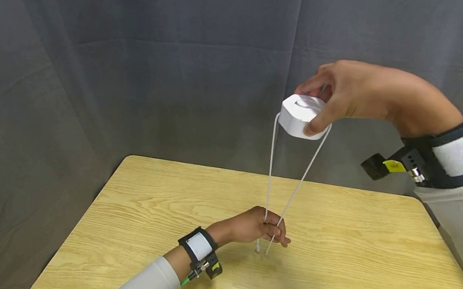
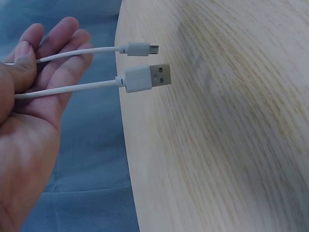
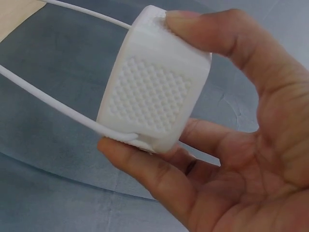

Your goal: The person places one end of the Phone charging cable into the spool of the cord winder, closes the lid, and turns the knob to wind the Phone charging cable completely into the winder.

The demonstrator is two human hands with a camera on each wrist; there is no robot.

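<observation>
My right hand (image 1: 345, 94) holds a white round cable reel (image 1: 304, 116) high above the table, pinched between thumb and fingers; the right wrist view shows its dimpled side (image 3: 152, 99). Two strands of white cable (image 1: 286, 182) run down from the reel to my left hand (image 1: 261, 228), which pinches both just above the tabletop. In the left wrist view the strands cross my fingers (image 2: 53, 53) and end in a small micro-USB plug (image 2: 140, 49) and a larger USB-A plug (image 2: 145, 77), both hanging free past the fingertips.
A light wooden table (image 1: 353, 260) lies below both hands, its left edge near my left forearm. A grey cloth backdrop (image 1: 138, 52) hangs behind and around it. Each wrist wears a black strap with a camera.
</observation>
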